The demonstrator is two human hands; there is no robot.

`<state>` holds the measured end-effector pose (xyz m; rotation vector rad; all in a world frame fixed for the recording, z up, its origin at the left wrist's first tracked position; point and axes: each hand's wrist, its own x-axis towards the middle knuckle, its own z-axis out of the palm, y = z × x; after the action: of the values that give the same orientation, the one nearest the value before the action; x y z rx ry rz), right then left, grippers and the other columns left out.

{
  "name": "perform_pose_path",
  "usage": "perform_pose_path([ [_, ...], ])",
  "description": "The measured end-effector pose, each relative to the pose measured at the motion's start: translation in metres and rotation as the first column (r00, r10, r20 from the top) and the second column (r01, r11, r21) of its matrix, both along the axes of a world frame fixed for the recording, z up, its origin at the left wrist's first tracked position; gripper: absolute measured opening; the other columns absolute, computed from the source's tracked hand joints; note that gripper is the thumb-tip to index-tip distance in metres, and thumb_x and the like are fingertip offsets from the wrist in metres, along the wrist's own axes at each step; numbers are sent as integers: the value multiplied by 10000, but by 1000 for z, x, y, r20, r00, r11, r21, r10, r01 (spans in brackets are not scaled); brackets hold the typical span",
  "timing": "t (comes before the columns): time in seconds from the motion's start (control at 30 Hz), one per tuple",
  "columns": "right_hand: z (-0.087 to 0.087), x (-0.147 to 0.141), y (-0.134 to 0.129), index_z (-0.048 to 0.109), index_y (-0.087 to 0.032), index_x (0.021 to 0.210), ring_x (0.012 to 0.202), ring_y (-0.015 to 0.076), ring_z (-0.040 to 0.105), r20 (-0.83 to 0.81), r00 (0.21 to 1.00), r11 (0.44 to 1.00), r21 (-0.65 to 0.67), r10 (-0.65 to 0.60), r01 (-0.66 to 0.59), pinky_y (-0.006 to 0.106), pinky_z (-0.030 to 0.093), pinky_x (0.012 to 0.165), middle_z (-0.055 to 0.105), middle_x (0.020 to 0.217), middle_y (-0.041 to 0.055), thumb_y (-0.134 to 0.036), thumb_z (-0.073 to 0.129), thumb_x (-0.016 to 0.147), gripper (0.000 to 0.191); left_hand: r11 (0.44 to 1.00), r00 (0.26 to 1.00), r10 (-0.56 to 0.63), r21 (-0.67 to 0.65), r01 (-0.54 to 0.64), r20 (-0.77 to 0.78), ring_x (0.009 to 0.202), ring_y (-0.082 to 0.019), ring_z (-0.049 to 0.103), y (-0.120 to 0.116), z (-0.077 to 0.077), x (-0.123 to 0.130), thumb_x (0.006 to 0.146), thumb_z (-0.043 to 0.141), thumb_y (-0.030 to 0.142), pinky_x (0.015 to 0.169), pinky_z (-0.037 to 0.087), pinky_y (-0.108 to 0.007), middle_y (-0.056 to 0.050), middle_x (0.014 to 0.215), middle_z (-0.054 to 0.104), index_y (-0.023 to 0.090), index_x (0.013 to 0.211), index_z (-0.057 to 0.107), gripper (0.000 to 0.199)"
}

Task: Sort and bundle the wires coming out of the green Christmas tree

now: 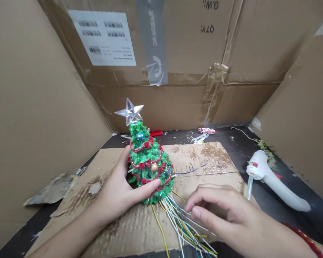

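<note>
The left hand (118, 190) curls around a small artificial Christmas tree (150, 161), holding it tilted on a cardboard sheet (204, 161) (steadied, it seems, so the bundled wires (177, 218) at its base fan out clear); the right hand (218, 211), half open, hovers just above them, gripping nothing.

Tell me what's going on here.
A person's left hand grips a small green Christmas tree topped with a clear star. Coloured wires fan out from its base, and the right hand is right beside them. The tree sits on a cardboard sheet.
</note>
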<state>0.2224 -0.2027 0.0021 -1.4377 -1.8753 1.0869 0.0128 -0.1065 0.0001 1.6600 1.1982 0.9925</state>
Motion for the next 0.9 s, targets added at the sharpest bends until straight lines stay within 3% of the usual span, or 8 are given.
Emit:
perform_pose_path([
  [0.1, 0, 2, 1, 658, -217, 940, 839, 90, 585, -76, 997, 999, 39, 2, 1, 201, 430, 748, 656, 884, -41, -221, 496, 938, 162, 989, 991, -112, -93, 118, 68, 1126, -250, 583, 4, -4, -13, 568, 759, 496, 1040, 487, -383, -77, 1210, 581, 232, 1208, 425, 769],
  [0.2, 0, 4, 2, 653, -203, 910, 804, 83, 592, -152, 988, 994, 91, -39, 54, 189, 435, 732, 648, 841, -34, -207, 496, 936, 159, 906, 931, -319, -232, 355, 179, 1107, -316, 599, -1, -2, -20, 533, 771, 491, 914, 559, -427, -143, 1223, 577, 193, 1242, 403, 852],
  [0.3, -1, 5, 1, 633, -199, 867, 754, 87, 579, -177, 980, 988, 114, -87, 109, 197, 428, 704, 626, 789, -28, -212, 483, 941, 168, 855, 910, -148, -412, 315, 387, 1084, -354, 612, -17, 6, -12, 457, 821, 464, 846, 573, -450, -134, 1120, 632, 230, 1310, 394, 981],
  [0.4, -1, 6, -1, 596, -193, 813, 745, 103, 556, -163, 979, 985, 100, -122, 140, 220, 418, 703, 604, 778, -18, -206, 472, 939, 177, 749, 847, -168, -494, 443, 505, 1090, -369, 614, -29, 12, -2, 490, 809, 449, 866, 557, -485, -130, 1057, 657, 230, 1234, 500, 836],
  [0.47, 0, 6, -2, 583, -191, 798, 737, 111, 541, -161, 978, 985, 95, -130, 147, 228, 413, 693, 593, 767, -12, -219, 466, 943, 188, 715, 823, -176, -505, 484, 540, 1082, -371, 621, -31, 11, -1, 509, 791, 462, 875, 551, -495, -125, 1046, 666, 228, 1214, 526, 789],
  [0.6, 1, 7, -2, 595, -199, 823, 740, 113, 544, -205, 969, 983, 90, -139, 160, 223, 413, 691, 590, 771, -14, -225, 470, 940, 174, 681, 780, -212, -484, 550, 589, 1038, -354, 647, -23, 0, -9, 542, 753, 459, 853, 567, -472, -106, 1029, 680, 243, 1266, 491, 800],
  [0.73, 0, 7, -1, 585, -201, 817, 759, 113, 546, -157, 976, 984, 69, -153, 165, 219, 410, 703, 592, 781, -16, -220, 460, 941, 178, 656, 714, -208, -447, 609, 669, 994, -313, 669, -18, -11, -17, 607, 711, 468, 857, 573, -454, -63, 943, 700, 266, 1193, 554, 640],
  [0.9, -3, 9, 1, 567, -189, 854, 847, 147, 534, -112, 985, 991, 2, -134, 135, 246, 415, 765, 590, 860, 13, -324, 478, 961, 194, 656, 696, -148, -457, 601, 703, 980, -311, 674, -21, -7, -15, 631, 695, 476, 924, 547, -505, -66, 963, 708, 229, 1071, 655, 506],
])
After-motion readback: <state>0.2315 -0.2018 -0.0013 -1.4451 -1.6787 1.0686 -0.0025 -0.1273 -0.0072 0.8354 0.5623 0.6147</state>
